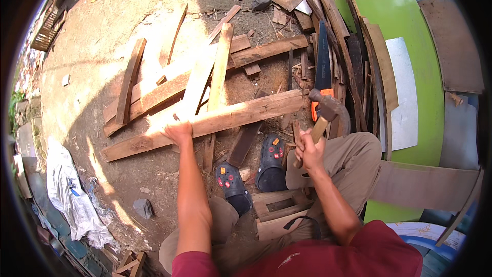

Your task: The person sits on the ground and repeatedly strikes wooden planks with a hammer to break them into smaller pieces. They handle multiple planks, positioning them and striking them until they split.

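Note:
My left hand (179, 132) is closed on the near edge of a long wooden plank (246, 113), left of its middle. The plank lies at a slant, its right end farther away, across other boards. In my right hand (310, 153) a claw hammer (332, 109) is gripped by its wooden handle. The hammer's head is up, close to the plank's right end; I cannot tell whether they touch. Beneath the held plank, a pale board (222, 61) and a long brown beam (171, 88) cross each other.
Behind the hammer, a handsaw (323, 61) with an orange handle leans on a stack of wood strips (353, 56). Green sheeting (420, 72) stands to the right. My clogs (270, 161) are close below the plank. A stone (143, 208) and white sacking (72, 190) lie at the left.

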Demonstrator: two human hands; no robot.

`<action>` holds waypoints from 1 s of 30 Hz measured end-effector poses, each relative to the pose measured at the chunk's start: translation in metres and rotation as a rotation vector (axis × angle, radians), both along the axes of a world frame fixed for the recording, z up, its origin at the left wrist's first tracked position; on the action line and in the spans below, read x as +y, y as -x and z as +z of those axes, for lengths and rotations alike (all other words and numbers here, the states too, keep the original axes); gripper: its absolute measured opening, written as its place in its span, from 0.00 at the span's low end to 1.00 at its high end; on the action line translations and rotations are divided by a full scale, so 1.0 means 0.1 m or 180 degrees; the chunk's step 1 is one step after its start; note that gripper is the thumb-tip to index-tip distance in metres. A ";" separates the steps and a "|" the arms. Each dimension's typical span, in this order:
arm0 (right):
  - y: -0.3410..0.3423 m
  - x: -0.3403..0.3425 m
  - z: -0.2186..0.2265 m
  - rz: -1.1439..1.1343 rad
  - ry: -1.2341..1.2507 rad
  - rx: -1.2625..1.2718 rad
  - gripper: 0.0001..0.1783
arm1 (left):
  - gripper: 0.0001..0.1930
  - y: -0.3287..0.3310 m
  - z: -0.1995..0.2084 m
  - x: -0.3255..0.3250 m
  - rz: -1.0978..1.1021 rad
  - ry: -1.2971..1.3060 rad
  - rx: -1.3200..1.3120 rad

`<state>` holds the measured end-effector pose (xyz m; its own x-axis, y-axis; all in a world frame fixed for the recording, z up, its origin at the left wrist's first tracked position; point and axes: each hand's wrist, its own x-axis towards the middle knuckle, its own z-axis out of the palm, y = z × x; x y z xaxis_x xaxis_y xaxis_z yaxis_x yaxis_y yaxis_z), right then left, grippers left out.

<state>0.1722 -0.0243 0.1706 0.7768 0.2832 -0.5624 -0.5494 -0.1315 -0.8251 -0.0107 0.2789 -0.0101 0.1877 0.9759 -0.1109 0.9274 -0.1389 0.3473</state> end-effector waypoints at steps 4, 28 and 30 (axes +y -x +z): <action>-0.09 0.25 0.04 -0.0238 -0.1192 -0.1209 0.14 | 0.37 -0.08 -0.05 0.11 0.0231 0.0529 0.0269; 0.20 0.24 -0.26 0.0457 -0.0806 -0.1620 0.10 | 0.15 -0.03 -0.26 0.11 -0.0131 -0.0920 -0.0111; 0.30 -0.05 -1.04 0.0624 0.0452 -0.2524 0.12 | 0.27 -0.11 -0.19 0.09 -0.0098 -0.0251 -0.0186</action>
<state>0.1423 -0.0295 0.0663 0.9018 0.4225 0.0910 0.2323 -0.2964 -0.9264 0.0001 0.2875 -0.0291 0.2216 0.9749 -0.0219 0.9008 -0.1960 0.3875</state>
